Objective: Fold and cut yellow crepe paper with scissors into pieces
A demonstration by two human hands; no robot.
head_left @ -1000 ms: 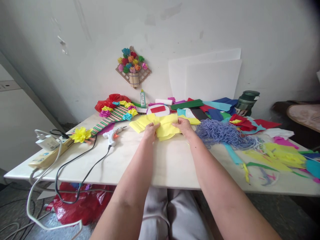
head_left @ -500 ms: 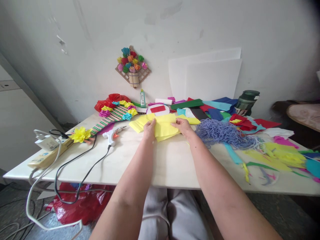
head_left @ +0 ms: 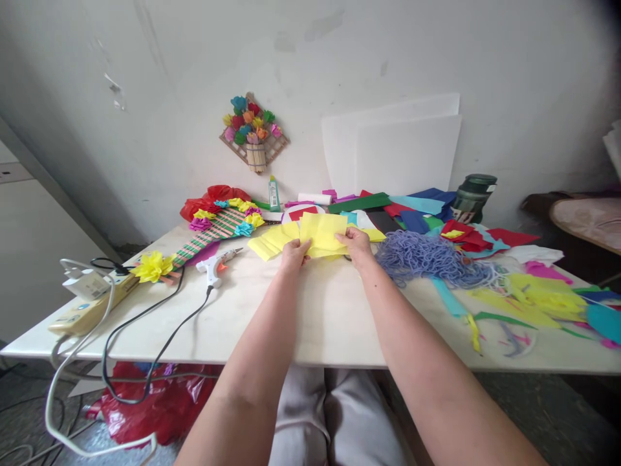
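Both hands hold a folded piece of yellow crepe paper (head_left: 322, 233) above the middle of the table. My left hand (head_left: 294, 254) pinches its lower left corner, thumb on top. On the right side, my right hand (head_left: 356, 244) grips the edge between thumb and fingers. Behind and to the left of it lies a flat yellow paper strip (head_left: 272, 242), and more yellow paper (head_left: 372, 234) shows past my right hand. A white hot glue gun (head_left: 212, 266) rests on the table to the left.
A striped stick craft with paper flowers (head_left: 213, 232) and a power strip (head_left: 92, 304) lie left. To the right are tangled purple yarn (head_left: 431, 259), coloured paper scraps (head_left: 543, 298) and a dark green bottle (head_left: 474, 197). The glue gun's cord (head_left: 169, 336) hangs over the front edge.
The yellow paper's lower edge has come up, and the piece now looks smaller and more neatly folded. My left hand has shifted down to its lower corner. The view has tilted slightly.
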